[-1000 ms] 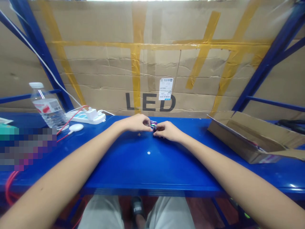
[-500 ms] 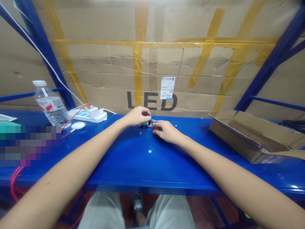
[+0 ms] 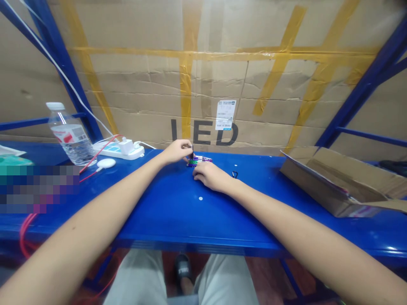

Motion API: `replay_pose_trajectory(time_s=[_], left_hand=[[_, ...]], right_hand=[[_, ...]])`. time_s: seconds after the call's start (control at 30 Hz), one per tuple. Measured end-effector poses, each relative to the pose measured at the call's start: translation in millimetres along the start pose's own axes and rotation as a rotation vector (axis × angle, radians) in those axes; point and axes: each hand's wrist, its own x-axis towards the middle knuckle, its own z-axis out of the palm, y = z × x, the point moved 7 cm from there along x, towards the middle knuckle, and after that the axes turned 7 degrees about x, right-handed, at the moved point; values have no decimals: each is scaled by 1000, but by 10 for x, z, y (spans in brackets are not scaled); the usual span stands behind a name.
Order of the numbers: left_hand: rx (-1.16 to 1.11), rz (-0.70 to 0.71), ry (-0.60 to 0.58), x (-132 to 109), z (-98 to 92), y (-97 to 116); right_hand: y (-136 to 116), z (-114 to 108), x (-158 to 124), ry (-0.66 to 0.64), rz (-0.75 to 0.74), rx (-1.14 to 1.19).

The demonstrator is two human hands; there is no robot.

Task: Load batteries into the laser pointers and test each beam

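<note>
My left hand (image 3: 176, 151) is closed, thumb and fingers pinching a small dark cylinder (image 3: 191, 152) that stands upright over the table. Just beside it lies a cluster of shiny metallic tubes (image 3: 201, 159), purple, green and silver. My right hand (image 3: 210, 176) rests low on the table in front of these tubes. Its fingers are curled down together, and whatever they hold is hidden. A small black carabiner-like clip (image 3: 235, 174) lies on the blue table (image 3: 178, 216) behind my right wrist.
An open cardboard box (image 3: 327, 186) sits at the right. To the left are a water bottle (image 3: 70, 140), a white power strip (image 3: 127, 151) with plugs, a round white charger (image 3: 106, 163) and red cables (image 3: 25, 231). Large taped cardboard (image 3: 143, 93) stands behind the table.
My right hand has moved left, over the spot where a small metal piece lay. The black clip now shows behind my wrist. My left hand has shifted slightly left with the dark cylinder.
</note>
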Motion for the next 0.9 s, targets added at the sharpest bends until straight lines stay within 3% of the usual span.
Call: replay_pose_trajectory(time_s=[0.07, 0.17, 0.3, 0.5, 0.9], left_hand=[[26, -4, -22, -14, 29, 16], [24, 5, -80, -27, 124, 38], [-23, 14, -170, -55, 313, 104], [-10, 48, -221, -114, 472, 273], [242, 233, -229, -130, 425, 383]], right_hand=[[104, -147, -60, 72, 79, 62], [335, -453, -188, 308, 235, 188], [519, -679, -291, 487, 300, 294], [535, -629, -289, 479, 331, 403], [606, -545, -281, 428, 313, 543]])
